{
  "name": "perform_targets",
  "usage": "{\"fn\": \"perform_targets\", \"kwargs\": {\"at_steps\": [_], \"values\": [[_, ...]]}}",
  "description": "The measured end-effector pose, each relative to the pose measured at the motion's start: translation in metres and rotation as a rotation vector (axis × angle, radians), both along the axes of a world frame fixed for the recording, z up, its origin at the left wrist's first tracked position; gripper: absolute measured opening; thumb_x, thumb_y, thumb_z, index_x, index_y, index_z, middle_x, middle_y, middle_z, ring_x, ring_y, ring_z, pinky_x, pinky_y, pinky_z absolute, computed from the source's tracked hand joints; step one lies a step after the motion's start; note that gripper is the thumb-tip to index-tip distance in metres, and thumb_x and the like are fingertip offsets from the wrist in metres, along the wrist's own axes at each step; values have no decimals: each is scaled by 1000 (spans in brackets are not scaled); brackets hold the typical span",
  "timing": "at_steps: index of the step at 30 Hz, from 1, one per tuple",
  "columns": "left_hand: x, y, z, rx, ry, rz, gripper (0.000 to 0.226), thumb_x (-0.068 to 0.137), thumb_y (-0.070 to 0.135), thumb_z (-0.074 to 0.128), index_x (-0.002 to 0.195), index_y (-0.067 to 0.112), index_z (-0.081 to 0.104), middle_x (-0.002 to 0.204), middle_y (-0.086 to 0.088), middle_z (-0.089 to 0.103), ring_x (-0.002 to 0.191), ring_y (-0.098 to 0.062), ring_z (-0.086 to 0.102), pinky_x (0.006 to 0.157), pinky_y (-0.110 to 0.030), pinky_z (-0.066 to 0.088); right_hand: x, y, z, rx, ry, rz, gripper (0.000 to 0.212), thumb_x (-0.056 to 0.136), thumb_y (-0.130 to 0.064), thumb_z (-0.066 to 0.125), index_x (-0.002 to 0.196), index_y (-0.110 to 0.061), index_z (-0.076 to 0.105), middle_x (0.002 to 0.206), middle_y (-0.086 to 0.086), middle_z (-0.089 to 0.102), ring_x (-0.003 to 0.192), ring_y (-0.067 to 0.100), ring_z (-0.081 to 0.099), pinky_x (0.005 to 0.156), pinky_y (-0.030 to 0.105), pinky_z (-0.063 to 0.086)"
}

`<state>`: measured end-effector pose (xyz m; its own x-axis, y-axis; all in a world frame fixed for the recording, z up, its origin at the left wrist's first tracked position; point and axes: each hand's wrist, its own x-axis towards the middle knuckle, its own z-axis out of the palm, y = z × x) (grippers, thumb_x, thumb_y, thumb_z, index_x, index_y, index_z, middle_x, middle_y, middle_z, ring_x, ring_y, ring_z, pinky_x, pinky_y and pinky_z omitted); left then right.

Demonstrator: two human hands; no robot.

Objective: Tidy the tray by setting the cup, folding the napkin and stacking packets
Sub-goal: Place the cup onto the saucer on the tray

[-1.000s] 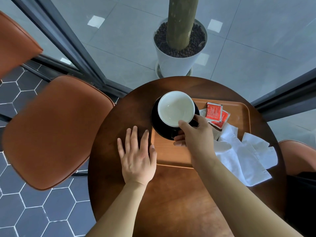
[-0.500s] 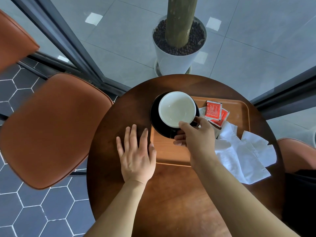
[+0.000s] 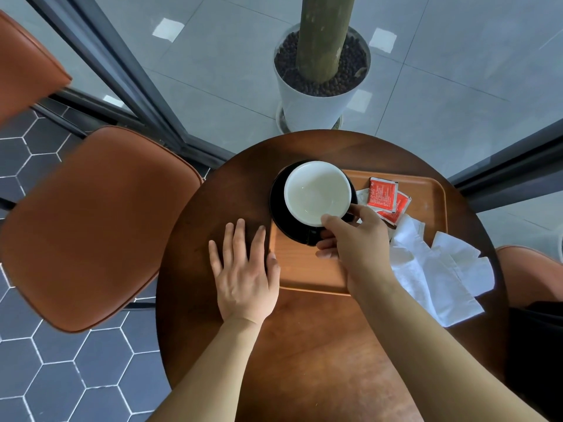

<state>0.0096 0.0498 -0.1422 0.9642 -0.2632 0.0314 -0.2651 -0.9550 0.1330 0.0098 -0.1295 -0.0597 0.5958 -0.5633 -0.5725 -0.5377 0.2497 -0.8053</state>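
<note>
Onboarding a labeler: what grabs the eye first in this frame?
The white cup on its black saucer at the wooden tray's far left corner, with the right hand gripping it. Then the red packets and crumpled white napkin spilling off the tray's right side. The left hand lies flat on the round table.

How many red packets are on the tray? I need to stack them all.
2 show. One red packet lies flat beside the cup; a second is tucked partly beneath it, toward the napkin. More may hide under the right hand or napkin.
</note>
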Motion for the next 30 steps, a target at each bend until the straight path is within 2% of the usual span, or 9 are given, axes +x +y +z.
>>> {"fn": "perform_targets", "kwargs": {"at_steps": [7, 18, 30], "values": [[0, 1, -1, 1, -9, 1, 55, 101, 47, 23, 144, 24, 48, 157, -14, 39, 149, -32, 28, 120, -58, 19, 1, -3, 0, 26, -3, 23, 42, 84, -14, 69, 125, -13, 57, 72, 12, 71, 52, 22, 69, 51, 32, 56], [-1, 1, -1, -2, -13, 5, 52, 100, 45, 32, 144, 24, 48, 158, -13, 38, 150, -31, 27, 121, -57, 17, 0, -4, 4, 40, -22, 29, 38, 84, -20, 72, 118, -15, 58, 65, 6, 70, 53, 22, 68, 52, 31, 55], [-1, 1, -3, -7, -28, 2, 50, 100, 44, 32, 143, 24, 48, 157, -13, 39, 150, -31, 28, 122, -56, 16, 4, -6, 2, 19, -21, 31, 32, 87, -14, 68, 117, -15, 58, 61, 3, 71, 53, 20, 69, 55, 34, 58]]}}
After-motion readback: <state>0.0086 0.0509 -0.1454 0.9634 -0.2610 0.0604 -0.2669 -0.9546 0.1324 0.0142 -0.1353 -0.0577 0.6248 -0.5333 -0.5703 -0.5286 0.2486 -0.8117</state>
